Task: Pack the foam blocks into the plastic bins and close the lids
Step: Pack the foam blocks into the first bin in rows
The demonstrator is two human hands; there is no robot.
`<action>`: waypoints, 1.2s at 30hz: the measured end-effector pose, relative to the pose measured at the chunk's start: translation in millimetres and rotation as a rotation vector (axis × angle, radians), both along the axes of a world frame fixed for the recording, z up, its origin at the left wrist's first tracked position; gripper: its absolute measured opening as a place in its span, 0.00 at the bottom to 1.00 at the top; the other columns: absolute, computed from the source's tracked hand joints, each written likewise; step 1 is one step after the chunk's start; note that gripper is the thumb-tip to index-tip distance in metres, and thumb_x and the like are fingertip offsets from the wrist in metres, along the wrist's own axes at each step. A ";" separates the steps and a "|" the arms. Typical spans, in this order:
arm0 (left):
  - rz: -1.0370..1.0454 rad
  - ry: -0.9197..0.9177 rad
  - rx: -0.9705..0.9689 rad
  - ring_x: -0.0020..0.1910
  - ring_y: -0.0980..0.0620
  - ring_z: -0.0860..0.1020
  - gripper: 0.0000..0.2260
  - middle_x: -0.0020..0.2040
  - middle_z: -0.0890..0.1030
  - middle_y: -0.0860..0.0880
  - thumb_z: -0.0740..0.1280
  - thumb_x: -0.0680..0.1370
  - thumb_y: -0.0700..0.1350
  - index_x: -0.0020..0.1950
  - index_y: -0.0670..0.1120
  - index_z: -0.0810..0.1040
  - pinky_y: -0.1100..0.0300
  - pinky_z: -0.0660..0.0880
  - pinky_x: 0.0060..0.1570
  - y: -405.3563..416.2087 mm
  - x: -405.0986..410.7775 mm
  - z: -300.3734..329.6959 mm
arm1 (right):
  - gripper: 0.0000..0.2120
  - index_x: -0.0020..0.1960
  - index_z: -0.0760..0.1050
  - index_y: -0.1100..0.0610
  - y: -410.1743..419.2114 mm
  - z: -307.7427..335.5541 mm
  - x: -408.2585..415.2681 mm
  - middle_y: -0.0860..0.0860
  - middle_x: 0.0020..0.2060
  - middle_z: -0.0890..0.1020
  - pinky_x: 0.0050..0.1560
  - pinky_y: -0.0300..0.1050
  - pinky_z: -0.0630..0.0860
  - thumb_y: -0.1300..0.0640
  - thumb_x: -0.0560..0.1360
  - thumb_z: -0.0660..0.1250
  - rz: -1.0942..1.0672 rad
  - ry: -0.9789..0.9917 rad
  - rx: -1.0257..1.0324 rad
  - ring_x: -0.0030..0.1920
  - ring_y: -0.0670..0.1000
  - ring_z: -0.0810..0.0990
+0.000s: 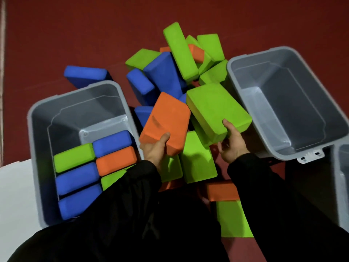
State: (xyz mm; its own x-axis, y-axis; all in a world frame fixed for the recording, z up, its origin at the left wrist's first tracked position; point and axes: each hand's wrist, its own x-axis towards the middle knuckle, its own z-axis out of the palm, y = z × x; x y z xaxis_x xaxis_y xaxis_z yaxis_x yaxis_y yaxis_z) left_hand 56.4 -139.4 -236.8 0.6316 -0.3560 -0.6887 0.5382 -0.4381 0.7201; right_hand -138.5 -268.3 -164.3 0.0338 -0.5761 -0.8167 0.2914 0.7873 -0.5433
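Fingers of left hand (155,151) round tilted orange block (166,122), right hand (231,144) gripping green block (217,108) (long axes up-left).

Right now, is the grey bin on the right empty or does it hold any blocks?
Empty. The right bin shows only its bare grey floor and walls, with no lid on it and no blocks inside.

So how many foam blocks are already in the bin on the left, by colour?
In the left bin, counting what shows:
Blue blocks: 3
Green blocks: 2, one partly under the sleeve
Orange block: 1
Total: 6
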 end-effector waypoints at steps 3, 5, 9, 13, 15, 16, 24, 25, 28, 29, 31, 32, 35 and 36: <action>-0.040 -0.158 -0.004 0.57 0.51 0.80 0.41 0.59 0.81 0.53 0.80 0.62 0.59 0.70 0.45 0.71 0.52 0.75 0.64 14.8 15.1 28.2 | 0.21 0.62 0.81 0.56 14.5 21.9 -8.4 0.54 0.53 0.86 0.32 0.39 0.79 0.54 0.71 0.79 0.005 0.002 -0.083 0.45 0.52 0.86; -0.028 -0.209 0.014 0.55 0.51 0.82 0.42 0.56 0.83 0.52 0.78 0.58 0.65 0.66 0.45 0.75 0.50 0.77 0.62 28.1 30.8 47.9 | 0.19 0.61 0.81 0.56 23.6 36.4 -10.6 0.55 0.53 0.87 0.36 0.42 0.81 0.55 0.71 0.79 0.036 0.011 -0.139 0.47 0.53 0.87; -0.009 -0.406 0.031 0.52 0.51 0.83 0.37 0.53 0.84 0.51 0.78 0.58 0.63 0.61 0.46 0.75 0.51 0.79 0.58 71.1 69.4 89.1 | 0.21 0.62 0.80 0.57 42.7 59.6 7.4 0.52 0.54 0.87 0.43 0.45 0.82 0.55 0.70 0.79 0.177 0.075 -0.311 0.51 0.53 0.87; 0.076 -0.582 0.030 0.54 0.50 0.82 0.39 0.57 0.83 0.49 0.79 0.59 0.61 0.65 0.46 0.75 0.49 0.79 0.60 129.4 120.1 126.4 | 0.28 0.64 0.77 0.57 65.3 83.7 59.0 0.52 0.54 0.86 0.42 0.47 0.84 0.49 0.68 0.81 0.337 0.092 -0.387 0.49 0.52 0.87; 0.082 -0.679 0.071 0.52 0.49 0.82 0.33 0.56 0.83 0.50 0.79 0.61 0.60 0.61 0.47 0.77 0.49 0.79 0.58 160.1 150.1 138.2 | 0.31 0.64 0.73 0.57 75.8 92.7 95.2 0.52 0.55 0.85 0.48 0.58 0.85 0.47 0.67 0.81 0.398 0.125 -0.447 0.48 0.55 0.86; 0.074 -0.734 0.114 0.51 0.48 0.82 0.32 0.55 0.83 0.50 0.78 0.61 0.61 0.60 0.48 0.77 0.49 0.79 0.57 175.8 165.2 142.6 | 0.32 0.64 0.71 0.56 83.0 97.2 114.5 0.51 0.55 0.84 0.50 0.59 0.84 0.48 0.67 0.81 0.432 0.159 -0.502 0.47 0.54 0.85; -0.191 -1.094 0.559 0.56 0.34 0.78 0.36 0.60 0.78 0.40 0.76 0.64 0.60 0.68 0.49 0.70 0.40 0.76 0.56 253.6 259.9 138.1 | 0.43 0.73 0.65 0.49 118.3 93.3 237.1 0.51 0.64 0.80 0.62 0.54 0.77 0.41 0.64 0.78 0.923 0.703 -1.078 0.62 0.55 0.80; -0.274 -1.155 0.589 0.56 0.33 0.77 0.37 0.61 0.77 0.38 0.77 0.65 0.56 0.70 0.47 0.69 0.41 0.75 0.57 254.1 265.9 135.5 | 0.43 0.74 0.64 0.50 119.6 89.5 248.3 0.53 0.66 0.78 0.62 0.54 0.76 0.43 0.65 0.78 0.966 0.750 -1.152 0.64 0.57 0.79; -0.536 -1.283 0.609 0.58 0.33 0.75 0.38 0.63 0.75 0.37 0.76 0.68 0.51 0.74 0.44 0.65 0.42 0.72 0.57 245.7 284.0 119.3 | 0.43 0.76 0.62 0.52 124.7 75.7 274.8 0.57 0.68 0.76 0.62 0.57 0.75 0.48 0.67 0.78 1.027 0.835 -1.241 0.65 0.62 0.77; -0.613 -1.303 0.617 0.59 0.33 0.75 0.39 0.64 0.74 0.37 0.76 0.69 0.51 0.75 0.43 0.64 0.42 0.72 0.57 239.8 287.9 113.4 | 0.43 0.77 0.61 0.52 125.5 69.7 280.9 0.58 0.68 0.75 0.61 0.58 0.75 0.48 0.67 0.78 1.046 0.860 -1.246 0.65 0.64 0.76; -0.724 -1.309 0.640 0.61 0.34 0.73 0.40 0.67 0.73 0.37 0.75 0.71 0.52 0.77 0.42 0.61 0.43 0.70 0.59 225.8 291.6 100.4 | 0.44 0.78 0.60 0.52 125.5 58.7 288.0 0.58 0.70 0.74 0.62 0.59 0.74 0.48 0.68 0.78 1.090 0.913 -1.266 0.67 0.64 0.74; -0.757 -1.301 0.654 0.62 0.35 0.73 0.41 0.69 0.72 0.38 0.76 0.71 0.51 0.78 0.42 0.60 0.44 0.70 0.59 218.6 291.5 94.4 | 0.44 0.78 0.60 0.53 124.2 53.5 289.3 0.58 0.71 0.73 0.63 0.59 0.73 0.48 0.68 0.78 1.115 0.935 -1.300 0.68 0.64 0.73; -0.842 -1.307 0.701 0.66 0.37 0.71 0.41 0.70 0.72 0.41 0.73 0.70 0.46 0.79 0.42 0.59 0.45 0.68 0.62 201.3 290.7 69.3 | 0.45 0.79 0.59 0.55 117.4 33.9 291.5 0.57 0.73 0.72 0.67 0.59 0.69 0.52 0.68 0.77 1.200 0.933 -1.423 0.69 0.64 0.71; -0.873 -1.331 0.717 0.67 0.38 0.70 0.39 0.70 0.72 0.41 0.71 0.71 0.45 0.79 0.43 0.59 0.44 0.67 0.63 196.9 291.5 59.1 | 0.45 0.79 0.59 0.55 115.3 27.6 292.3 0.57 0.73 0.71 0.68 0.59 0.69 0.53 0.68 0.77 1.230 0.932 -1.455 0.69 0.64 0.71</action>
State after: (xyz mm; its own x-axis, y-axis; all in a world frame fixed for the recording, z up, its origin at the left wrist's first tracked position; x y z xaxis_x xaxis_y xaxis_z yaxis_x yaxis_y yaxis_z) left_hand 347.9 57.5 -177.7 0.6534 -0.7543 -0.0636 -0.7563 -0.6541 -0.0128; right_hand 153.8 -153.1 -136.7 0.7447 -0.6615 0.0889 -0.5684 -0.6983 -0.4351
